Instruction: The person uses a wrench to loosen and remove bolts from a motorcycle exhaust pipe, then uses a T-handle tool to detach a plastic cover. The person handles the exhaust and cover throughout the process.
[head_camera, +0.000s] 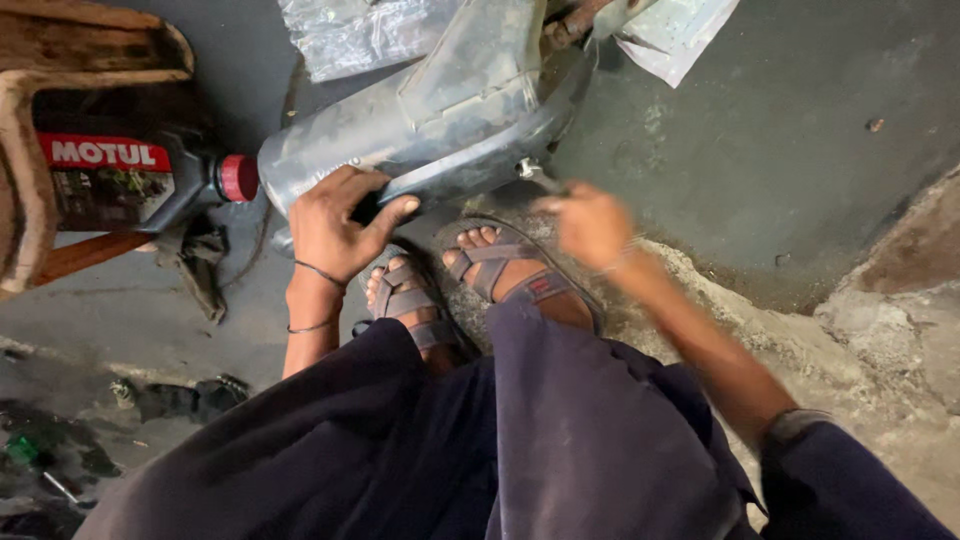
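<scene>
Seemingly mid-job, the left hand (340, 222) clamps the grey exhaust muffler (430, 125) lying on the floor (760, 150), while the blurred right hand (592, 226) pinches a small tool (535, 175) at its still-seated bolt.

Left hand (338, 222) curled in a firm grip, right hand (592, 226) blurred, fingers closed, arm outstretched.

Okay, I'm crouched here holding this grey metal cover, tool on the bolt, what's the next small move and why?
Probably keep the left hand pressed on the grey cover and give the tool another short turn with the right hand. The right hand sits at the small bolt on the cover's lower edge and is blurred, so its grip is unclear; the left steadies the cover near the sandalled feet.
</scene>
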